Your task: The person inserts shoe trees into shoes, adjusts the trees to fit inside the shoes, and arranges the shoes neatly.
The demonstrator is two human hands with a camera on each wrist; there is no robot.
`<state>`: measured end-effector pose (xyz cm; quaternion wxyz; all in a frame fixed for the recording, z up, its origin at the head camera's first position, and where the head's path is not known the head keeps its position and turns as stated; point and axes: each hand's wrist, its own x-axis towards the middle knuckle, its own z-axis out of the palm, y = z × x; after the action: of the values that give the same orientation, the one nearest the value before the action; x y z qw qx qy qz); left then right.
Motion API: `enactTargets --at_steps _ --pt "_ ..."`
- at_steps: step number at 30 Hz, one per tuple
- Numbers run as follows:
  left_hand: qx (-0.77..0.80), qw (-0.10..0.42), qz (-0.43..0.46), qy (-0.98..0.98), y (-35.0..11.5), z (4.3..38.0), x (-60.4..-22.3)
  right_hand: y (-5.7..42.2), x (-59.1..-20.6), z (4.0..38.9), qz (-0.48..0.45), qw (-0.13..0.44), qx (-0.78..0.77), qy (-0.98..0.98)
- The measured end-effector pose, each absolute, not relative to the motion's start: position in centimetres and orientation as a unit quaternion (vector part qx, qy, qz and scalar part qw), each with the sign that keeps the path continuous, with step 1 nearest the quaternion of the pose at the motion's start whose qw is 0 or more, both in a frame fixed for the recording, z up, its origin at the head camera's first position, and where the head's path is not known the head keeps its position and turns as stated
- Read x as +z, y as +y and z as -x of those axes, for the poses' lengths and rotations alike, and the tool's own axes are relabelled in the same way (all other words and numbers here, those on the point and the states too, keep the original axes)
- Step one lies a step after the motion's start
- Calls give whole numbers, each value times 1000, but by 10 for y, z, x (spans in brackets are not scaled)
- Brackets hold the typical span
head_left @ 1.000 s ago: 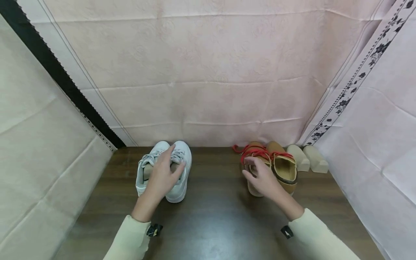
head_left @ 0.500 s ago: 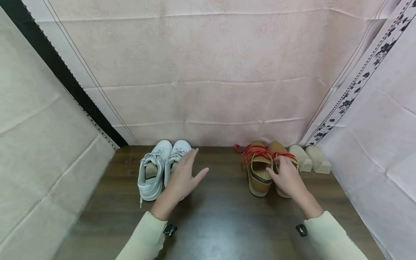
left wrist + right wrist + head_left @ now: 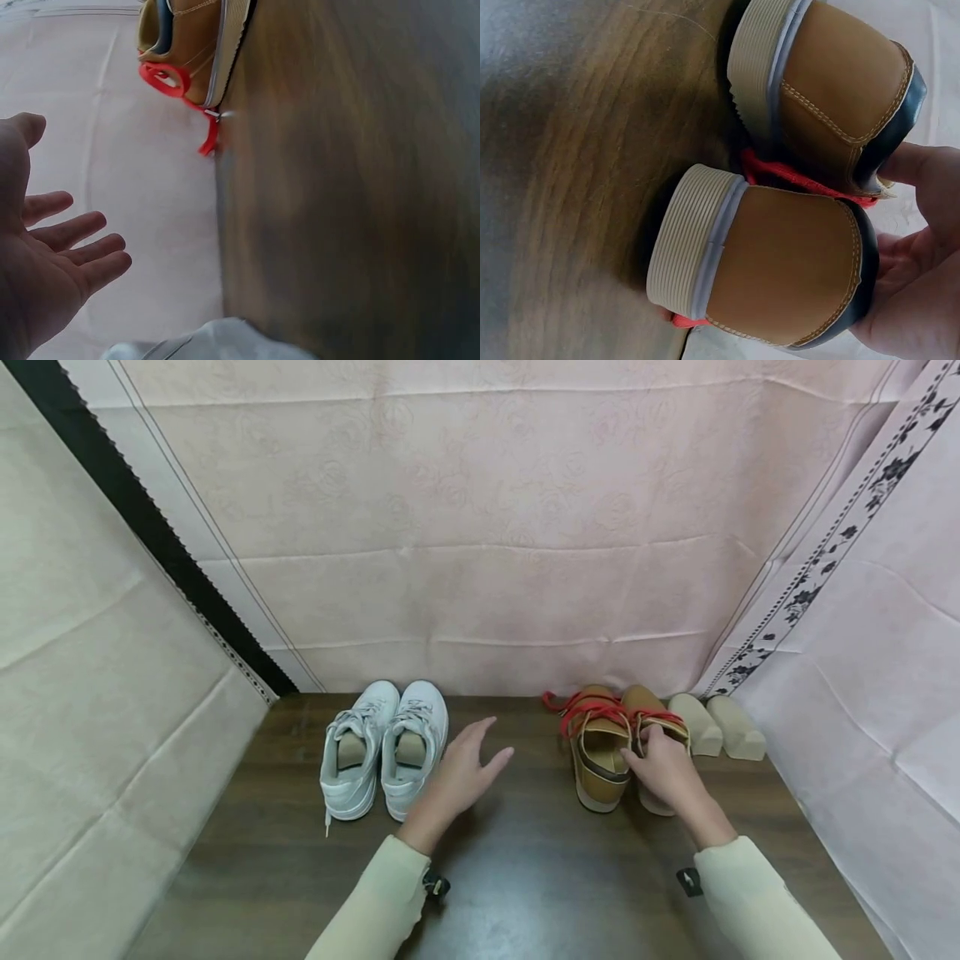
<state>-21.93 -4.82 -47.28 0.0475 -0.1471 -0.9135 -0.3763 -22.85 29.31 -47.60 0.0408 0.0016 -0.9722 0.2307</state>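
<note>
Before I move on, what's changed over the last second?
The left hand has swung right, off the white shoes, and holds nothing. The right hand has shifted right from over the left brown shoe and now pinches its collar together with that of the right brown shoe. The brown shoes and cream pieces visibly stay in place.
</note>
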Motion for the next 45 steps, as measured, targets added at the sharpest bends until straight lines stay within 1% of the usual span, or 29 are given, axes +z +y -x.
enactTargets --at_steps 5,18,29,32,36,41,45 --pt "-401 34 130 -906 -40 222 -478 291 -476 231 -9 28 234 -972" --pt "-438 42 106 -891 -33 227 -490 283 -479 227 -30 23 256 -966" --pt "-474 48 109 -873 -25 232 -496 255 -476 217 -39 7 277 -960" --pt "-477 40 109 -871 -25 231 -496 246 -477 214 -45 1 286 -957" --pt "-474 43 110 -873 -26 228 -496 234 -477 210 -50 -5 297 -954" --pt "-469 56 108 -875 -29 223 -495 221 -478 206 -56 -3 300 -952" --pt "-462 44 106 -879 -32 220 -496 209 -479 203 -67 2 301 -951"
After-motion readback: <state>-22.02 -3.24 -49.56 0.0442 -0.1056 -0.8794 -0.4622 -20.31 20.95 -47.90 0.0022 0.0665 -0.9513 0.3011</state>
